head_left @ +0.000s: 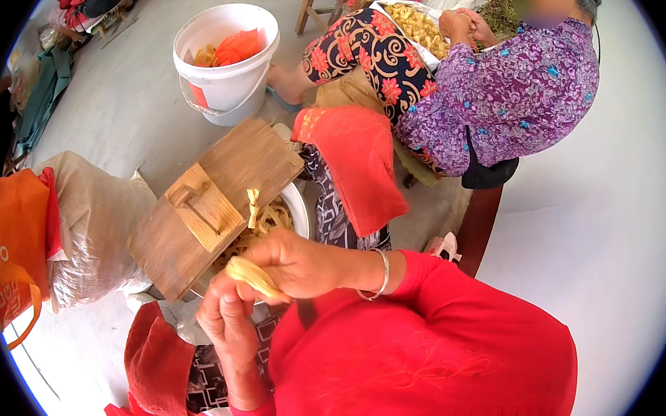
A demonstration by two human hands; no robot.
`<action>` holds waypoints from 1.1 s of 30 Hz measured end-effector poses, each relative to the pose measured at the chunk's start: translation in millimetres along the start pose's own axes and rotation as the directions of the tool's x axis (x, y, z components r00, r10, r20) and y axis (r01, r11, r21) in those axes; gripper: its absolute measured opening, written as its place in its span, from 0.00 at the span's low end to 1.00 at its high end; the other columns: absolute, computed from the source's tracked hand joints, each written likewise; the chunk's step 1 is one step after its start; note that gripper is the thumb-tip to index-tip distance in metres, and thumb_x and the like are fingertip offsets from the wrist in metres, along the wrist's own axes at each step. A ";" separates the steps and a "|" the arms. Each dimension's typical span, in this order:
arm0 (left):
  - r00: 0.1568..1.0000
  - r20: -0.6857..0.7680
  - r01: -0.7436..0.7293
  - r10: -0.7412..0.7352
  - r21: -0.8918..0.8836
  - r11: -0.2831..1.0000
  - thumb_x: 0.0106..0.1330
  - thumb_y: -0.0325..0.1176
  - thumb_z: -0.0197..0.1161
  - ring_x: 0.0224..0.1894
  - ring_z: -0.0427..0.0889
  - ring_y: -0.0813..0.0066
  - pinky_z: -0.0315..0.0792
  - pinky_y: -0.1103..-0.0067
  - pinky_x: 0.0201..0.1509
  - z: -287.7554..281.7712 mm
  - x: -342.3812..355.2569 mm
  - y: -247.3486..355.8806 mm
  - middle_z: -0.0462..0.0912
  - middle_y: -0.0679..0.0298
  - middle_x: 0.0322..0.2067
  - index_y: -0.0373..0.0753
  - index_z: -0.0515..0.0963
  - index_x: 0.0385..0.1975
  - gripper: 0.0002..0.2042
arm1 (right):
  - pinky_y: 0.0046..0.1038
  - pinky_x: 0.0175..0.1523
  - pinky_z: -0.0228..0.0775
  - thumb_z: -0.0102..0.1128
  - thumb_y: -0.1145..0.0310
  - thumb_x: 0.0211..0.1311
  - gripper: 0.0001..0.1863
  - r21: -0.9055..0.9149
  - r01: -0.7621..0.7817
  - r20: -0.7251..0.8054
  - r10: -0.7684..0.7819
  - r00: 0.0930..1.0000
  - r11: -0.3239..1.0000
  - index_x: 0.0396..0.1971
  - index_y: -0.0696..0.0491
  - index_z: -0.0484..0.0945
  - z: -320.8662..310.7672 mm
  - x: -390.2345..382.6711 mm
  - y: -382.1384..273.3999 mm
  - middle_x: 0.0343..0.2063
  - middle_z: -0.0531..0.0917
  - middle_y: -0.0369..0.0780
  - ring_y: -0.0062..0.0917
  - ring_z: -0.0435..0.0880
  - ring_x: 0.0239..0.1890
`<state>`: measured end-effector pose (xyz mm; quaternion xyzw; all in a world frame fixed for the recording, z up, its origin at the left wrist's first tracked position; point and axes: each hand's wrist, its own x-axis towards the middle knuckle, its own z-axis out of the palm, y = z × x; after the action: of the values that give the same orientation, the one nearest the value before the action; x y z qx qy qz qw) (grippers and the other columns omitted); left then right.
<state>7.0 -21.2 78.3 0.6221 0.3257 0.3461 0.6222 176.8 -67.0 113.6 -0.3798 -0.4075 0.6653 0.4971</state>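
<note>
My right hand (298,267) grips a pale yellow, looped strip (249,274). My left hand (229,321) is closed at the strip's lower end, just left of and below my right hand. Beyond them a wooden board (261,147), carrying a smaller block (220,230) with a bent metal piece (191,201), lies across a white bucket (299,210) of yellowish strips (273,219). A small tied yellow bundle (254,207) sits by the board's edge. A red cloth (357,168) covers my right knee, and another (155,356) lies at my left leg.
A person in purple floral clothing (494,99) sits at right with a white-lined tray of yellow pieces (417,27). A white bucket (227,92) with an orange bag stands ahead. A pale sack (98,230) and orange bag (10,235) are at left; a wooden stool (309,3) is behind.
</note>
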 end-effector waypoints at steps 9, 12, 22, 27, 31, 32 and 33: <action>0.960 0.117 0.279 -0.253 -0.390 0.877 0.69 0.32 0.57 0.23 0.62 0.91 0.57 0.89 0.25 14.1 14.5 -43.9 0.71 0.75 0.24 0.33 0.75 0.47 0.12 | 0.31 0.31 0.68 0.64 0.69 0.50 0.13 -0.962 0.059 -0.117 -0.598 0.793 0.267 0.39 0.47 0.83 -29.7 23.6 58.5 0.20 0.79 0.33 0.29 0.80 0.24; 0.918 0.164 0.395 -0.362 -0.283 0.874 0.69 0.31 0.57 0.18 0.65 0.83 0.58 0.84 0.21 4.3 10.2 -70.9 0.71 0.73 0.19 0.34 0.77 0.39 0.07 | 0.33 0.32 0.67 0.63 0.69 0.50 0.09 -0.976 0.048 -0.086 -0.577 0.812 0.212 0.33 0.50 0.82 -38.2 20.5 71.5 0.19 0.78 0.35 0.30 0.79 0.24; 0.902 0.094 -0.348 0.421 0.735 0.582 0.54 0.23 0.62 0.34 0.79 0.58 0.72 0.69 0.38 15.4 -4.2 -89.5 0.80 0.57 0.35 0.34 0.77 0.42 0.14 | 0.18 0.33 0.64 0.55 0.56 0.68 0.15 0.301 -0.284 -0.222 0.356 0.908 0.910 0.35 0.53 0.81 -46.0 2.5 145.0 0.26 0.79 0.28 0.14 0.71 0.26; 0.990 0.079 -0.138 0.117 0.344 0.929 0.58 0.24 0.62 0.38 0.79 0.50 0.74 0.68 0.42 8.2 -7.6 -67.7 0.76 0.48 0.45 0.32 0.74 0.46 0.15 | 0.24 0.47 0.73 0.58 0.67 0.65 0.11 0.222 -0.185 -0.220 0.234 0.947 0.957 0.38 0.59 0.81 -40.5 -1.5 128.0 0.37 0.82 0.37 0.21 0.81 0.40; 1.000 -0.005 -0.011 0.015 0.509 0.861 0.63 0.30 0.57 0.32 0.80 0.55 0.74 0.70 0.37 9.6 2.2 -63.4 0.79 0.51 0.36 0.34 0.75 0.39 0.09 | 0.24 0.45 0.71 0.57 0.76 0.59 0.05 -0.653 0.073 -0.244 -0.300 0.922 0.754 0.30 0.63 0.79 -33.7 10.0 120.9 0.41 0.78 0.44 0.26 0.79 0.40; 0.999 -0.044 0.041 -0.020 0.550 0.834 0.65 0.32 0.56 0.31 0.80 0.56 0.73 0.70 0.35 10.7 4.9 -67.4 0.79 0.52 0.33 0.34 0.75 0.37 0.08 | 0.25 0.44 0.71 0.57 0.78 0.58 0.04 -0.797 0.126 -0.177 -0.427 0.887 0.591 0.28 0.63 0.79 -32.0 13.0 121.1 0.42 0.77 0.45 0.28 0.78 0.40; 0.994 -0.081 0.108 -0.080 0.455 0.884 0.66 0.33 0.55 0.30 0.79 0.61 0.73 0.72 0.35 10.1 6.2 -69.4 0.78 0.56 0.29 0.33 0.74 0.37 0.09 | 0.26 0.44 0.70 0.57 0.78 0.57 0.04 -0.758 0.125 -0.226 -0.437 0.870 0.640 0.28 0.63 0.79 -27.6 15.4 119.6 0.41 0.77 0.45 0.29 0.78 0.40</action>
<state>20.6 -20.6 9.1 0.7242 0.4465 0.2473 0.4637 156.5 -68.4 -8.4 -0.5985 -0.5834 0.2729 0.4764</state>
